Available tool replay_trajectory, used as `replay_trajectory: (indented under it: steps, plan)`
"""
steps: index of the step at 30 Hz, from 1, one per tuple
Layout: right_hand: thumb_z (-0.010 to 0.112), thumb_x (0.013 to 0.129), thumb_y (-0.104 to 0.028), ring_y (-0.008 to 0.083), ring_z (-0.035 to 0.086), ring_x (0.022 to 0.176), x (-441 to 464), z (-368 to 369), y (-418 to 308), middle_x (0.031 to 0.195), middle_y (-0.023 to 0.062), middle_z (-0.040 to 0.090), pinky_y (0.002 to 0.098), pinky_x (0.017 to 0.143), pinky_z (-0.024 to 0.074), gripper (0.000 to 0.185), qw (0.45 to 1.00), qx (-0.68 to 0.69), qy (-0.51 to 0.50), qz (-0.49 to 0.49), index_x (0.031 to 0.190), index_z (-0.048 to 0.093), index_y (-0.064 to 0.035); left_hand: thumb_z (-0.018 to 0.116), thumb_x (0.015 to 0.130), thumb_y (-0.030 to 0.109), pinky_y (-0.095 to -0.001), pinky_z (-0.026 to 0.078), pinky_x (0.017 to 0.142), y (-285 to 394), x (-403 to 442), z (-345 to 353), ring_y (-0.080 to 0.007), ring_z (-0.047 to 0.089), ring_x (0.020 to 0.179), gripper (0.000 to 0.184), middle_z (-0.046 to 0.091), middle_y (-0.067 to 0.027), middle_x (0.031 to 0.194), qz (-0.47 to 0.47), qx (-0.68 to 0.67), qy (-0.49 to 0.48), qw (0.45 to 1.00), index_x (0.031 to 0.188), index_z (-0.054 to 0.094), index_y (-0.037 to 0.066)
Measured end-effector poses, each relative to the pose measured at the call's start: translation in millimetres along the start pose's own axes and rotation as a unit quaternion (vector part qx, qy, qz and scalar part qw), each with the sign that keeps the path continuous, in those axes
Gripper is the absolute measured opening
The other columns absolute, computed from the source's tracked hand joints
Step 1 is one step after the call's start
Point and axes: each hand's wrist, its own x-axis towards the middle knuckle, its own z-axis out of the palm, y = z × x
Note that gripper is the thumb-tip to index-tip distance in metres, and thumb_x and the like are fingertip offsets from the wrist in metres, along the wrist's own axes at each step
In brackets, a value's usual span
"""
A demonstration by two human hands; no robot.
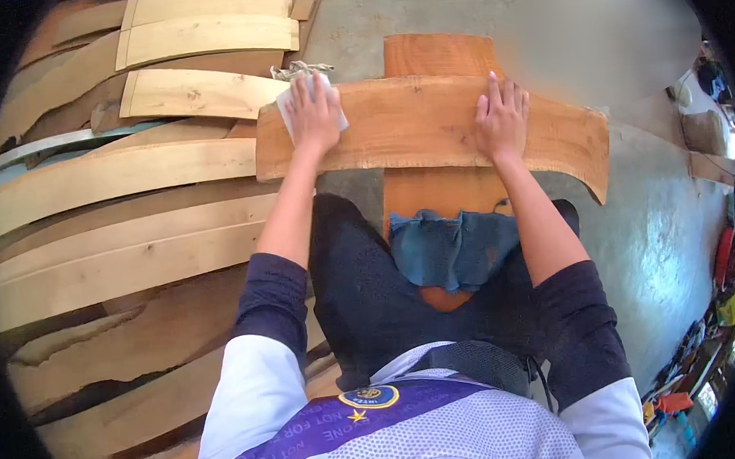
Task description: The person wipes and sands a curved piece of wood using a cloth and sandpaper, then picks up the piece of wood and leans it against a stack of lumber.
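A curved wooden board (412, 121) lies crosswise in front of me, its right end sweeping down to a point. Near its left end, my left hand (313, 117) presses a white sheet (340, 116) against the wood, fingers laid over it; the sheet's kind is hard to make out, perhaps sandpaper. Flat on the board's right half rests my right hand (502, 121), fingers extended and holding nothing. Beneath the board is an orange-brown wooden bench (438, 54), and a crumpled blue cloth (454, 246) lies on it between my legs.
Several long pale planks (119, 179) are laid out on the left, some with rough edges. A bundle of cord (301, 69) sits just behind the board's left end. Concrete floor (646, 217) spreads to the right, with assorted items (678, 400) along the far right edge.
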Motion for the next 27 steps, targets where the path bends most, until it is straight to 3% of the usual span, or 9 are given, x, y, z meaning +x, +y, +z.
replay_trajectory:
  steps: [3, 6, 10, 11, 14, 18, 22, 27]
  plan:
    - [0.045, 0.101, -0.031, 0.0362, 0.033, 0.147, -0.7, 8.5, 2.3, 0.156, 0.0195, 0.039, 0.0509, 0.122, 0.0239, 0.052, 1.0, -0.004, 0.014, -0.002, 0.149, 0.047, -0.0125, 0.032, 0.106, 0.044, -0.0594, 0.017, 0.121, 9.9, -39.9, -8.0, -0.0419, 0.014, 0.153, 0.065, 0.013, -0.0231, 0.166, 0.04, 0.012, -0.007, 0.999, 0.161, 0.021, 0.011]
    - [0.045, 0.101, -0.03, 0.036, 0.033, 0.148, -0.9, 9.8, 4.2, 0.156, 0.0189, 0.04, 0.0505, 0.122, 0.0233, 0.051, 1.0, -0.012, 0.007, -0.004, 0.149, 0.047, -0.0123, 0.032, 0.105, 0.045, -0.0584, 0.013, 0.122, -18.1, -17.2, -29.0, -0.0425, 0.014, 0.153, 0.067, 0.015, -0.026, 0.165, 0.017, 0.065, -0.066, 0.995, 0.16, 0.02, 0.01]
    - [0.044, 0.101, -0.029, 0.0362, 0.034, 0.147, 1.9, 3.7, -1.1, 0.156, 0.0185, 0.04, 0.0501, 0.122, 0.023, 0.051, 1.0, -0.005, 0.001, -0.008, 0.149, 0.047, -0.0122, 0.033, 0.105, 0.044, -0.0579, 0.014, 0.122, -50.2, -30.8, -15.3, -0.0425, 0.016, 0.152, 0.066, 0.02, -0.0258, 0.163, -0.013, 0.027, 0.015, 0.999, 0.16, 0.021, 0.009]
    - [0.044, 0.101, -0.029, 0.0364, 0.034, 0.147, 1.9, 4.8, -0.5, 0.156, 0.0187, 0.039, 0.0501, 0.122, 0.0232, 0.051, 1.0, -0.006, 0.003, -0.009, 0.149, 0.047, -0.0121, 0.032, 0.105, 0.045, -0.0578, 0.015, 0.122, -49.9, -47.6, -12.7, -0.0425, 0.015, 0.152, 0.066, 0.019, -0.0255, 0.164, 0.017, -0.005, 0.017, 1.0, 0.16, 0.022, 0.009]
    - [0.044, 0.101, -0.029, 0.0365, 0.034, 0.146, 1.6, 2.7, 6.8, 0.157, 0.0187, 0.039, 0.0502, 0.122, 0.024, 0.051, 1.0, -0.008, 0.006, -0.01, 0.149, 0.047, -0.012, 0.027, 0.107, 0.042, -0.0609, 0.013, 0.12, -81.5, -48.8, -19.8, -0.0444, 0.016, 0.152, 0.065, 0.018, -0.0257, 0.164, 0.018, 0.029, 0.005, 0.999, 0.161, 0.018, 0.008]
    - [0.045, 0.101, -0.028, 0.0363, 0.035, 0.146, -1.4, 1.3, 0.3, 0.156, 0.0184, 0.039, 0.0503, 0.121, 0.0253, 0.05, 1.0, -0.009, 0.005, -0.003, 0.149, 0.047, -0.0117, 0.03, 0.107, 0.042, -0.0557, 0.012, 0.122, -94.7, -61.0, 2.9, -0.0432, 0.014, 0.153, 0.065, 0.018, -0.0241, 0.165, -0.036, 0.078, 0.077, 0.993, 0.161, 0.018, 0.008]
    - [0.043, 0.102, -0.028, 0.0364, 0.034, 0.147, -0.1, 3.3, -0.1, 0.157, 0.0187, 0.039, 0.0505, 0.121, 0.0248, 0.051, 1.0, -0.011, 0.0, -0.002, 0.15, 0.045, -0.0111, 0.033, 0.107, 0.042, -0.0569, 0.014, 0.122, -76.9, -78.4, -23.0, -0.0459, 0.013, 0.152, 0.066, 0.015, -0.0295, 0.163, -0.035, 0.03, -0.003, 0.999, 0.159, 0.022, 0.004]
    - [0.04, 0.104, -0.028, 0.0375, 0.031, 0.148, -1.6, 0.9, 0.7, 0.158, 0.0198, 0.036, 0.0509, 0.122, 0.0228, 0.051, 1.0, -0.016, -0.017, -0.006, 0.152, 0.042, -0.0087, 0.034, 0.107, 0.042, -0.054, 0.018, 0.121, -110.8, -42.3, 1.4, -0.0481, 0.021, 0.148, 0.064, 0.021, -0.0315, 0.161, -0.053, 0.007, 0.099, 0.994, 0.158, 0.027, 0.004]
